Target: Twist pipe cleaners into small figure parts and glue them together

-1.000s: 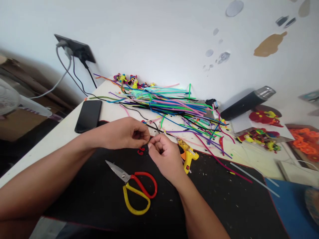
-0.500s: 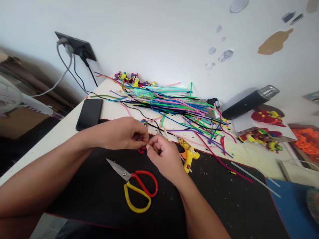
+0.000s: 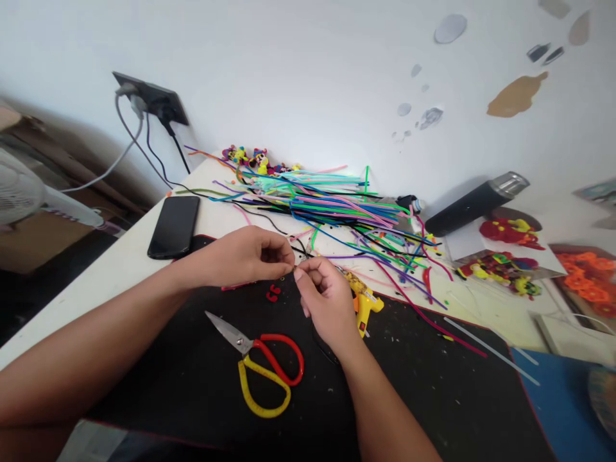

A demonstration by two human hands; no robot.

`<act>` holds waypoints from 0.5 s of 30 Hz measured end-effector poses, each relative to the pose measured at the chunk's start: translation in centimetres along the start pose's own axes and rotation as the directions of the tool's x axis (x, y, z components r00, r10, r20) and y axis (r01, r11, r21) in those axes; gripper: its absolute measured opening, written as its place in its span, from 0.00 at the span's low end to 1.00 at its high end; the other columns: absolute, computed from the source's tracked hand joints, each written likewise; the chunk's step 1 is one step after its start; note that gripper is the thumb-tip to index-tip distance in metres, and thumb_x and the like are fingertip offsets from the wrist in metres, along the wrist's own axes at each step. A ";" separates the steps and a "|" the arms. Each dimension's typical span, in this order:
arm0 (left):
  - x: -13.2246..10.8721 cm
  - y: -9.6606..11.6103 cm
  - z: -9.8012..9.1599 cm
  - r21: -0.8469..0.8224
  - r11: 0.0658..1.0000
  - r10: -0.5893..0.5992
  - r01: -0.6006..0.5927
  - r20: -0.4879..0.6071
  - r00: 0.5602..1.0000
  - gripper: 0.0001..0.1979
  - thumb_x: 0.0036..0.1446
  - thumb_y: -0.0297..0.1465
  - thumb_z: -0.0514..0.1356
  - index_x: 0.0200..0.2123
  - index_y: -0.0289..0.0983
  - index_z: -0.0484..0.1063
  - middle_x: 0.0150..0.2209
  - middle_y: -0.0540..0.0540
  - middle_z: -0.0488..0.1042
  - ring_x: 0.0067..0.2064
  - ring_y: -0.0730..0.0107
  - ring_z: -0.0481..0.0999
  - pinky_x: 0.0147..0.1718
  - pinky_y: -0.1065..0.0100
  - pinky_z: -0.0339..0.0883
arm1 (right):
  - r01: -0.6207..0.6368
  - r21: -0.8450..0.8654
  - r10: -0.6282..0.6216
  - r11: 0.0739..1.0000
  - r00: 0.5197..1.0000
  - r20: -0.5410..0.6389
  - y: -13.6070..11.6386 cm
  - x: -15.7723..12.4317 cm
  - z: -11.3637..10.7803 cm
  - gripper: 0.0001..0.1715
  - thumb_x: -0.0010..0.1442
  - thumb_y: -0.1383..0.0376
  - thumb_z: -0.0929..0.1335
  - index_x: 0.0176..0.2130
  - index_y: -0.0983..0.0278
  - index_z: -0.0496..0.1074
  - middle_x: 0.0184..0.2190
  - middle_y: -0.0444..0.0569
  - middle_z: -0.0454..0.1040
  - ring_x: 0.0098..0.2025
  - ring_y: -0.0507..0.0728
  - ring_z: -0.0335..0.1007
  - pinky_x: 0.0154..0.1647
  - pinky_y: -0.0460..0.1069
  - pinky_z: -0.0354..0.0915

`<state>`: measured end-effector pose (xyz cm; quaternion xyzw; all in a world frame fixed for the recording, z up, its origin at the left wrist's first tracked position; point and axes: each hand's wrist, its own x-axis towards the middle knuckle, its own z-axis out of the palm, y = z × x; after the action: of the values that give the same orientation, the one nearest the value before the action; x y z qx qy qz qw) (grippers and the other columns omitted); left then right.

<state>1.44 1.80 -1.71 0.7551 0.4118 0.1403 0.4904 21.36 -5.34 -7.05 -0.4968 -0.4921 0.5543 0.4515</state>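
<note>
while between fingertips, tiny piece indistinct

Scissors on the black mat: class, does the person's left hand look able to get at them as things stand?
Probably yes: the scissors lie uncovered near the left hand, nothing blocking the way. But its fingers pinch a small piece together with the right hand.

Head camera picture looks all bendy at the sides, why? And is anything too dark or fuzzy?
Head view: the wide lens bows the table edge and stretches the forearms near the bottom. Head view: light is soft and even; the flask casts a faint shadow on the wall. Head view: the small piece pinched between left hand and right hand is too tiny to make out.
</note>
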 end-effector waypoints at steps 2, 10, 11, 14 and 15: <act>0.2 -0.2 0.4 -0.079 0.997 -0.001 0.000 -0.019 1.000 0.11 0.59 0.39 0.66 0.37 0.37 0.81 0.30 0.52 0.79 0.30 0.72 0.73 0.31 0.73 0.65 | 0.010 0.037 -0.009 0.999 1.000 -0.022 0.0 0.0 0.0 0.11 0.66 0.56 0.72 0.38 0.60 0.70 0.18 0.32 0.60 0.16 0.48 0.54 0.18 0.45 0.50; 0.5 -0.7 1.0 -0.268 0.963 -0.025 0.019 -0.020 0.999 0.15 0.58 0.43 0.70 0.38 0.36 0.82 0.33 0.49 0.82 0.35 0.67 0.76 0.37 0.69 0.70 | 0.028 0.078 -0.022 0.997 0.997 -0.070 -0.2 -0.2 0.1 0.11 0.66 0.56 0.72 0.37 0.60 0.70 0.17 0.31 0.59 0.15 0.48 0.54 0.17 0.45 0.50; 0.5 -0.8 1.0 -0.274 0.961 -0.026 0.018 -0.025 0.999 0.15 0.58 0.43 0.70 0.38 0.36 0.83 0.33 0.49 0.82 0.35 0.67 0.76 0.37 0.69 0.70 | 0.031 0.077 -0.025 0.997 0.997 -0.073 -0.2 -0.1 0.1 0.11 0.66 0.57 0.72 0.37 0.60 0.70 0.17 0.31 0.60 0.16 0.48 0.54 0.17 0.45 0.50; 0.5 -0.6 1.1 -0.290 0.957 -0.016 0.007 -0.030 0.999 0.15 0.58 0.42 0.70 0.37 0.36 0.82 0.32 0.49 0.81 0.34 0.69 0.75 0.37 0.70 0.69 | 0.034 0.072 -0.029 0.997 0.997 -0.071 -0.1 -0.1 0.1 0.11 0.65 0.57 0.72 0.37 0.60 0.70 0.18 0.32 0.60 0.16 0.48 0.54 0.18 0.45 0.51; 0.5 -0.6 1.1 -0.290 0.957 -0.012 0.003 -0.030 0.999 0.14 0.58 0.42 0.70 0.37 0.36 0.82 0.31 0.50 0.80 0.33 0.70 0.74 0.36 0.70 0.68 | 0.034 0.070 -0.029 0.997 0.997 -0.069 -0.1 -0.1 0.1 0.11 0.65 0.57 0.72 0.37 0.60 0.71 0.18 0.32 0.61 0.16 0.48 0.54 0.18 0.45 0.51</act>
<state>2.12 1.58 -2.80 0.6711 0.3974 0.2091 0.5899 21.25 -5.49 -6.96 -0.4913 -0.4639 0.5471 0.4941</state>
